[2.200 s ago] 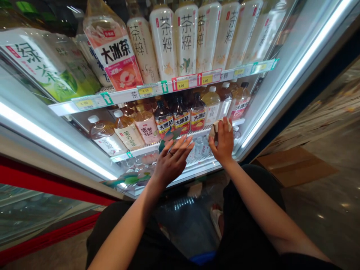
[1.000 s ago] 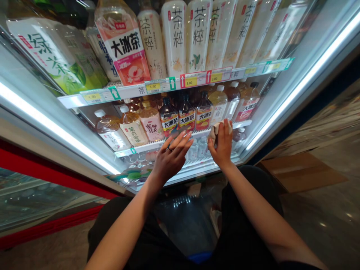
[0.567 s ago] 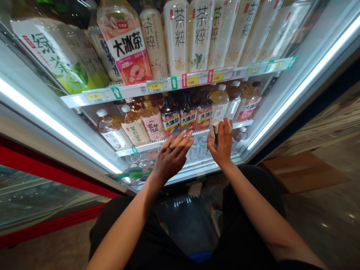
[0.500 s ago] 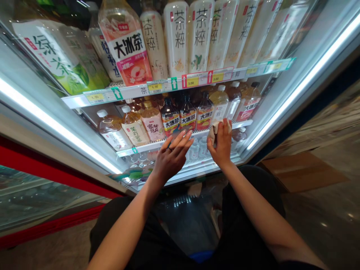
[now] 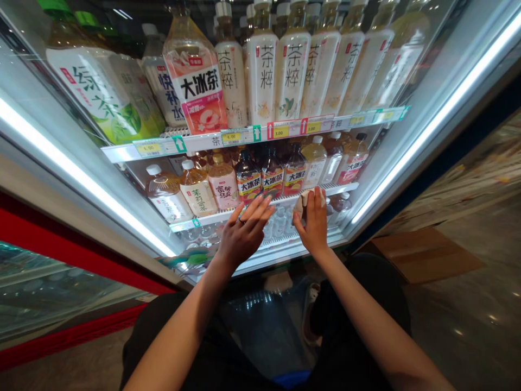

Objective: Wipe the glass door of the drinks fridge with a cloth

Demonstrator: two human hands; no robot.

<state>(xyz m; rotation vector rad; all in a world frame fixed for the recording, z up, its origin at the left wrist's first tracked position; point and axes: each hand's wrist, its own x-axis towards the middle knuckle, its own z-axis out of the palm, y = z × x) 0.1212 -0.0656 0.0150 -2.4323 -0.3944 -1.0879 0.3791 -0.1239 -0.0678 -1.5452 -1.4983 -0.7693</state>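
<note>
Pale crumpled cloth sits bunched against the thumb side of the right hand, whose fingers stand upright and close together, gripping it. Both lie toward the right end of the lower shelf of a lit drinks cooler, just in front of its white front edge. Whether the cloth touches a glass pane there, I cannot tell. The left hand holds nothing that shows: it is spread wide, a ring on one finger, with the fingertips just below the brown 大冰茶 tea bottles and close to the shelf edge. The hands stand near each other, not touching.

Rows of drinks fill the space behind the hands. Small clear bottles stand low between them, and white 茶粹 tea bottles line the upper shelf above a price strip. A large 绿茶 green tea bottle leans at the upper left. Bright light strips run down the cooler's frame, with a red panel below on the left. A flattened cardboard sheet lies on the polished stone floor to the right.
</note>
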